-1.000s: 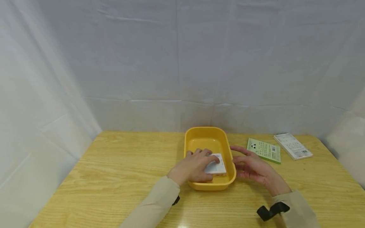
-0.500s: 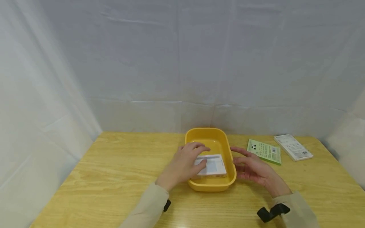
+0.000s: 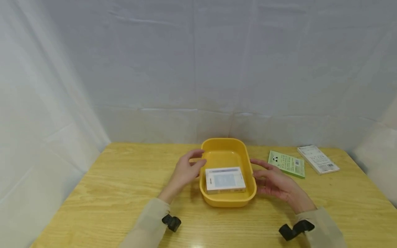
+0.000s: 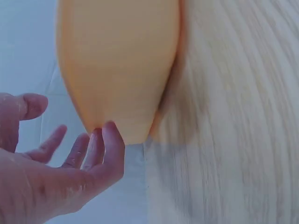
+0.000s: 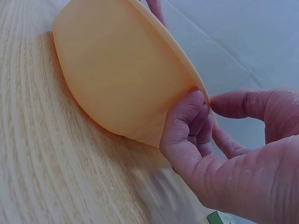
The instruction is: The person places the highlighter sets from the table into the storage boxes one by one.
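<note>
A yellow plastic basin [image 3: 228, 203] stands on the wooden table, with a flat white box [image 3: 225, 179] lying in its near half. The box has a pale blue square on top. My left hand [image 3: 183, 170] is at the basin's left side, fingers loosely bent and thumb apart. In the left wrist view its fingertips overlap the far end of the basin's outer wall [image 4: 117, 70]. On the right side, my right hand [image 3: 276, 184] holds the basin's edge. The right wrist view shows its curled fingers [image 5: 184, 114] under the rim and the thumb at the rim.
To the right of the basin lie a green packet [image 3: 286, 164] with a panda picture and a white packet [image 3: 318, 159] with printed text. White sheeting [image 3: 173, 69] hangs behind the table's back edge. Black straps [image 3: 171, 223] circle both wrists.
My left hand has come off the white box and out of the basin, moving left to its outer side. The box now lies uncovered. My right hand and the basin have stayed put.
</note>
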The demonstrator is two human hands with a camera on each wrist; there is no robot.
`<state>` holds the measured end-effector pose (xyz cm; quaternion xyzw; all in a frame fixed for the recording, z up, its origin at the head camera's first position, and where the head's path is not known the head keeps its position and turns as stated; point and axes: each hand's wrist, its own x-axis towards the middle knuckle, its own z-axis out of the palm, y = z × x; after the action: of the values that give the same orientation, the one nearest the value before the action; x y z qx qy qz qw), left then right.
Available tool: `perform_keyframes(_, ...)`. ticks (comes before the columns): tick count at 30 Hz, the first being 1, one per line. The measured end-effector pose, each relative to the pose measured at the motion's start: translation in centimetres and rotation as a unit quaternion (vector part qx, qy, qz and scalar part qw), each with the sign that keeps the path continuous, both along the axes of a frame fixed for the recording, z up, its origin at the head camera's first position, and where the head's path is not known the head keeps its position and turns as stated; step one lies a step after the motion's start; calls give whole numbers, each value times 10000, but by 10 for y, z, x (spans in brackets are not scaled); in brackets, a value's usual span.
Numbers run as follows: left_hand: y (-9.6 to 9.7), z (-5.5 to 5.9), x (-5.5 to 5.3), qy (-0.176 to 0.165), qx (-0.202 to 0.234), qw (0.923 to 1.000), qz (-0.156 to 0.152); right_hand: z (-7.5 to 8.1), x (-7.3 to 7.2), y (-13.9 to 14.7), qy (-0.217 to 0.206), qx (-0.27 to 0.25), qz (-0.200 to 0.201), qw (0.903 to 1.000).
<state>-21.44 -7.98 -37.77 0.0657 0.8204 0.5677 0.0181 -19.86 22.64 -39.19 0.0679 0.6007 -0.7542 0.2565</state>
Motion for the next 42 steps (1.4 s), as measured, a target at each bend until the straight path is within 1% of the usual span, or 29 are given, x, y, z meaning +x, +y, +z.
perform_keyframes(1,-1,0,0,-221,218,9995,14,0,0,0,-2,-1,2,10000)
perform_keyframes(3,-2,1,-1,-650,631,9959,77,0,0,0,-1,6,4,10000)
perform_keyframes(6,-4,3,-2,-1178,1120,9864,234,0,0,0,-2,-6,-1,10000)
perform_keyframes(10,-6,4,-3,-1630,1489,9749,298,0,0,0,-12,-43,-10,10000)
perform_keyframes(14,-7,2,-4,-1950,1668,9662,245,-1,-1,-1,7,-83,-12,10000)
perform_keyframes(16,-7,0,-4,-2042,1687,9640,222,-1,-2,-1,46,-95,34,9999)
perform_keyframes(18,-7,-1,-3,-2081,1667,9636,172,-2,-2,-1,68,-106,66,9999)
perform_keyframes(23,-7,-6,-4,-2152,1610,9632,-34,-3,-2,-1,32,-86,25,10000)
perform_keyframes(26,-7,-9,-6,-2233,1628,9610,-99,-4,-2,0,29,-69,-1,10000)
perform_keyframes(29,-7,-11,-7,-2306,1688,9582,-127,-5,-1,1,27,-98,-19,9999)
perform_keyframes(36,-7,-14,-9,-2346,1750,9561,-182,-6,1,1,69,-255,50,9996)
perform_keyframes(42,-9,-13,-11,-2419,1806,9532,-188,-3,1,-2,-11,-279,-38,9996)
